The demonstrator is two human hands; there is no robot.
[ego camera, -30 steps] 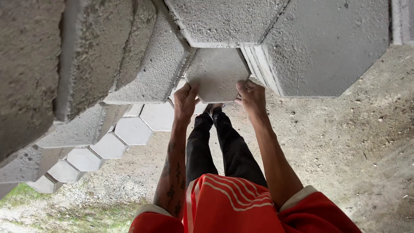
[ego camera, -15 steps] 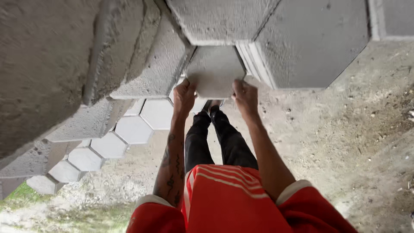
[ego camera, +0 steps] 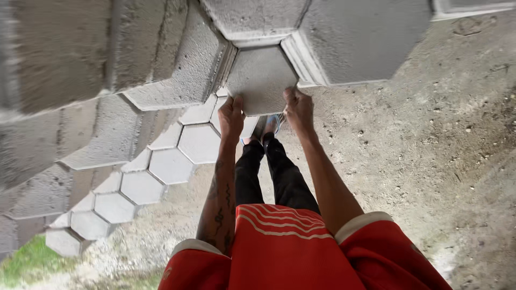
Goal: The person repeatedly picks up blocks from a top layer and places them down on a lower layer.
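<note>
I hold a grey hexagonal concrete paver (ego camera: 260, 75) by its near edge with both hands. My left hand (ego camera: 231, 115) grips its left corner and my right hand (ego camera: 299, 110) grips its right corner. The paver sits in a gap between a larger-looking hexagonal paver (ego camera: 360, 37) on the right and stacked concrete blocks (ego camera: 177, 59) on the left. My legs in black trousers (ego camera: 269, 172) and my shoes (ego camera: 266, 126) show just below the paver, and my red shorts fill the bottom of the view.
A row of laid hexagonal pavers (ego camera: 161, 161) runs down to the lower left. Tall stacked grey blocks (ego camera: 59, 64) crowd the left side. Bare sandy ground (ego camera: 430, 161) lies on the right, and a patch of grass (ego camera: 27, 263) shows at the bottom left.
The paver in my hands has moved farther from my body, deeper into the gap between the neighbouring blocks. Both hands keep their grip on its near edge.
</note>
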